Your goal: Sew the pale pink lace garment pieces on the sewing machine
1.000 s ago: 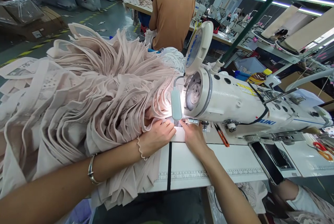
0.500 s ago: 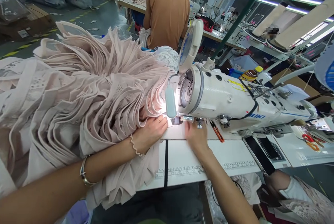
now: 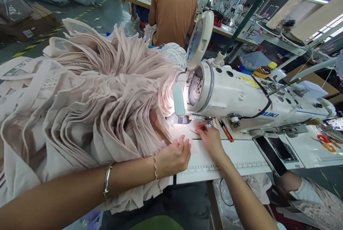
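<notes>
My left hand (image 3: 173, 154) is closed, fingertips pinched together, in front of the sewing machine's needle area. What lies in its pinch is too small to make out. My right hand (image 3: 211, 140) is closed on a small red tool (image 3: 200, 127), blurred, with a thin tip pointing left toward my left hand. A big bunch of pale pink fabric pieces (image 3: 115, 105), many layers gathered together, lies left of the needle and under my left forearm. The white sewing machine (image 3: 227, 90) stands behind my right hand, and its lamp (image 3: 179, 99) lights the needle area.
Orange-handled snips (image 3: 226, 130) lie on the white table (image 3: 241, 153) right of my right hand. Farther right are a phone (image 3: 269, 155) and orange-handled scissors (image 3: 325, 142). A ruler strip (image 3: 230, 166) runs along the front edge. A person (image 3: 173, 8) sits beyond the machine.
My left hand has moved from the needle toward me and right, away from the fabric edge. My right hand has shifted slightly right, and a red tool now shows in it.
</notes>
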`<action>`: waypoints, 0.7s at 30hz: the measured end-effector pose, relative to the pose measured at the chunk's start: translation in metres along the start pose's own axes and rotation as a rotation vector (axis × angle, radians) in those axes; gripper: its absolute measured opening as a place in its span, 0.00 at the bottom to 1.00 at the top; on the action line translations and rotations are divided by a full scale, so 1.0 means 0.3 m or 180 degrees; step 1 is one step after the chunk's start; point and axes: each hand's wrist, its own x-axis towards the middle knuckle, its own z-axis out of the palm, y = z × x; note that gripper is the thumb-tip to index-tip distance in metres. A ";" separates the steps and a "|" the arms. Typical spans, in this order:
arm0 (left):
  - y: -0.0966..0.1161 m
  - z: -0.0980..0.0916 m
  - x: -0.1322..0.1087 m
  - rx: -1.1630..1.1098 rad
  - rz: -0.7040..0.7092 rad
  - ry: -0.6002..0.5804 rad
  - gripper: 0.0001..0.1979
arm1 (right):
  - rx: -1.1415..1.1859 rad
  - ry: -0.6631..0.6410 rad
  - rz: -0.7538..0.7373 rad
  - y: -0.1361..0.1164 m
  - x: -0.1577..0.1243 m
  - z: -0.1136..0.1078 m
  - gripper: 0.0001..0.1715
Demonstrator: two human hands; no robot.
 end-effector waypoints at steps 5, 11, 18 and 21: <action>-0.059 -0.015 -0.006 -0.0111 -0.0610 -0.0512 0.17 | -0.1010 0.0000 -0.0733 -0.074 0.005 0.056 0.14; -0.149 -0.028 -0.017 -0.0064 -0.0868 -0.0729 0.16 | -0.1313 0.0247 -0.1231 -0.104 -0.035 0.049 0.14; -0.098 0.001 -0.016 0.0153 -0.0594 -0.0466 0.18 | -0.1313 0.0264 -0.1026 -0.111 -0.017 0.074 0.14; -0.102 0.007 -0.020 0.0228 -0.0697 -0.0532 0.19 | -0.1411 0.0282 -0.1060 -0.106 -0.017 0.081 0.13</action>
